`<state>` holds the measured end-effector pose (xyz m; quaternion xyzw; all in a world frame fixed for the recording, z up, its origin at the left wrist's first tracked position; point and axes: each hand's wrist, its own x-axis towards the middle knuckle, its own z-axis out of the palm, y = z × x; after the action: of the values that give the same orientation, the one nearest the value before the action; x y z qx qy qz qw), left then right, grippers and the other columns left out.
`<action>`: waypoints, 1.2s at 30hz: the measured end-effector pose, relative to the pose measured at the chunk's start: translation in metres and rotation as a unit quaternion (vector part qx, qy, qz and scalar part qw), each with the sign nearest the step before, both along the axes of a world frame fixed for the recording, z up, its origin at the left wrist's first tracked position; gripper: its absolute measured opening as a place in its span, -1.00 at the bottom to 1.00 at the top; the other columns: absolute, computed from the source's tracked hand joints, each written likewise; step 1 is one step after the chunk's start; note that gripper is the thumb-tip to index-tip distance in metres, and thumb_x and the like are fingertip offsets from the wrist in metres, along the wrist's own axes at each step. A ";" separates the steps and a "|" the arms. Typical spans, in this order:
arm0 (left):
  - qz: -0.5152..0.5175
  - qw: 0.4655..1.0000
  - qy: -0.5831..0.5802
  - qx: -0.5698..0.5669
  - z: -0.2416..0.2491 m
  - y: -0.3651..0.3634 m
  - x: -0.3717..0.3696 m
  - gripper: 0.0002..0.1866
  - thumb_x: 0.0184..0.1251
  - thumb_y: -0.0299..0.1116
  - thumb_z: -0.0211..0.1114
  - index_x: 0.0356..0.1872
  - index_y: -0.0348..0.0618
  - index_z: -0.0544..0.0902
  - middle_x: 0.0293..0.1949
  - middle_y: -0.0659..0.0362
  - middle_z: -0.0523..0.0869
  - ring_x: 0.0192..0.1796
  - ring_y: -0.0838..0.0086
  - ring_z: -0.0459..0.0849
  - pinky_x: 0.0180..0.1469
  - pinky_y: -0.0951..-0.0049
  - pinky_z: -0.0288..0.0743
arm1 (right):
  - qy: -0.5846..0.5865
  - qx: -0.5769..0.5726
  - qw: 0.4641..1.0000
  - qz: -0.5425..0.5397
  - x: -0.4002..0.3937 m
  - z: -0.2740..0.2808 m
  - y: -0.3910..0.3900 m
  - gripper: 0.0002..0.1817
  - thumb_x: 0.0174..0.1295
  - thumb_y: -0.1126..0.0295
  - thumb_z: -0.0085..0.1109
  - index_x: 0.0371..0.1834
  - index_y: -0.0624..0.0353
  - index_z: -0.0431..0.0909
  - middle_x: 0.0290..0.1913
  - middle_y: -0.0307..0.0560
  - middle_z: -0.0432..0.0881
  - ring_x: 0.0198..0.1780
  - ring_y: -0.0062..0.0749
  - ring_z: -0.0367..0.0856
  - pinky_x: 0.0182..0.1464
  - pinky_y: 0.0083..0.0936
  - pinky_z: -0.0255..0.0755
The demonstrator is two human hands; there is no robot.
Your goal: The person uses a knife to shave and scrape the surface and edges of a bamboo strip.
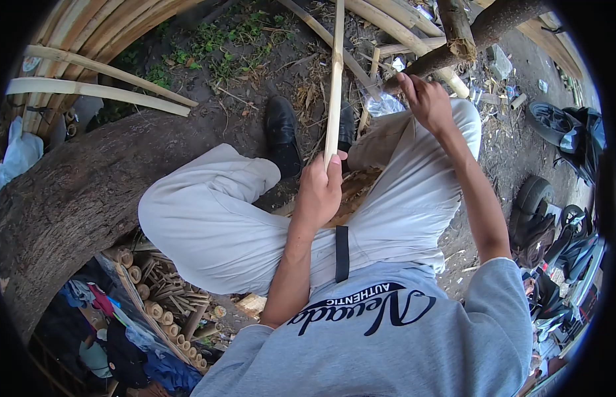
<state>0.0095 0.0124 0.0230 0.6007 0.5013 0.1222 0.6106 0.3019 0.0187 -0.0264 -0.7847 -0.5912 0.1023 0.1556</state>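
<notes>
My left hand [319, 193] is wrapped round the lower end of a long, pale bamboo strip [334, 92]. The strip rises from between my knees and runs forward past the top of the view. Over my right knee, my right hand [428, 104] is curled closed with the thumb pointing forward. Its fingertips are turned away, and I cannot tell what is in them. A dark wooden branch [427, 63] passes just beyond that hand, with a cut stub of wood [457, 36] against it.
A thick tree trunk [76, 178] lies along the left, with split bamboo strips [103, 89] past it. Cut bamboo pieces [166, 317] are piled at lower left. Tires [534, 198] and parked motorbikes [576, 231] stand at right. Bamboo poles [387, 26] lie ahead on the soil.
</notes>
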 end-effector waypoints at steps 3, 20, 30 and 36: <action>-0.002 0.996 0.003 0.084 -0.012 -0.004 0.002 -0.67 0.61 -0.31 -0.02 -0.10 -0.41 0.60 -0.33 -0.24 0.71 -0.21 -0.22 0.67 -0.12 -0.07 0.48 | 0.086 -0.017 0.993 0.076 -0.053 0.039 -0.010 -0.42 0.51 -0.08 -0.03 -0.46 0.20 0.63 -0.63 0.16 0.56 -0.48 0.19 0.62 -0.36 -0.04 0.49; -0.021 0.996 -0.012 0.089 -0.024 -0.009 -0.007 -0.66 0.61 -0.28 -0.03 -0.09 -0.39 0.59 -0.29 -0.27 0.68 -0.19 -0.22 0.64 -0.05 -0.09 0.44 | 0.006 0.020 0.963 0.269 -0.091 0.021 -0.001 -0.34 0.44 -0.20 0.01 -0.63 0.10 0.61 -0.76 0.02 0.49 -0.67 0.00 0.55 -0.59 -0.22 0.44; 0.009 0.993 -0.023 0.114 -0.016 -0.001 -0.001 -0.63 0.63 -0.23 -0.03 -0.07 -0.36 0.61 -0.65 0.11 0.48 -0.58 0.40 0.48 -0.43 0.28 0.37 | 0.033 -0.004 0.989 0.146 -0.055 0.032 0.013 -0.36 0.46 -0.18 -0.01 -0.53 0.14 0.68 -0.70 0.10 0.53 -0.55 0.11 0.61 -0.44 -0.10 0.51; -0.055 0.990 0.016 0.125 -0.018 0.000 -0.005 -0.71 0.55 -0.37 0.00 -0.26 -0.44 0.54 -0.34 -0.33 0.65 -0.18 -0.33 0.59 -0.12 -0.16 0.42 | 0.044 0.002 0.958 0.284 -0.115 0.049 -0.015 -0.40 0.42 -0.17 0.06 -0.59 0.09 0.63 -0.76 0.03 0.46 -0.67 0.00 0.54 -0.59 -0.22 0.39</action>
<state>0.0048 0.0120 0.0053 0.7010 0.4582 0.1409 0.5281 0.1869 0.0041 0.0228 -0.5786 -0.7828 0.1755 0.1469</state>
